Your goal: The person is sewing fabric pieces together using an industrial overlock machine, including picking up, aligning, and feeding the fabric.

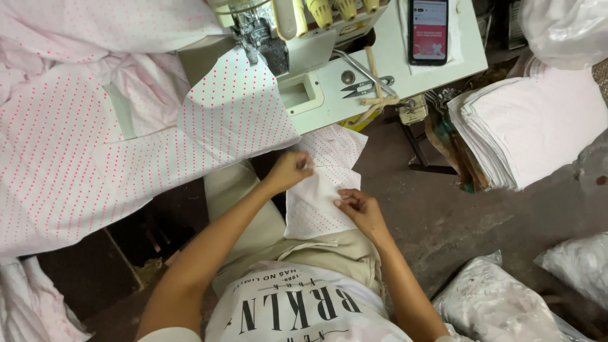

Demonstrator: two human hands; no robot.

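- Cloth piece (323, 202), white with pink dots, lies on the person's lap over beige trousers, just below the counter (392, 69) edge.
- Left hand (288, 170) pinches the piece's upper left edge, fingers closed tight on the fabric.
- Right hand (361, 208) pinches the right edge lower down, thumb and fingertips pressed together on the cloth.
- Both hands hold the piece away from the machine; nothing of it sits under the needle, so by the look of it the piece is only being readied and its stitching is not begun.
- Big dotted fabric (95, 145) spreads over the counter's left side and hangs off toward the lap; some of it reaches the machine.
- Sewing machine (278, 31) stands at the counter's far edge, with thread cones on top.
- Snips (366, 87) lie on the counter right of the machine, and a phone (429, 30) with a lit screen rests beyond them.
- Stack of pale cut pieces (525, 133) sits to the right, well apart from the hands; it looks like plenty is left to work through.
- Plastic bags (494, 304) lie on the floor at the lower right.
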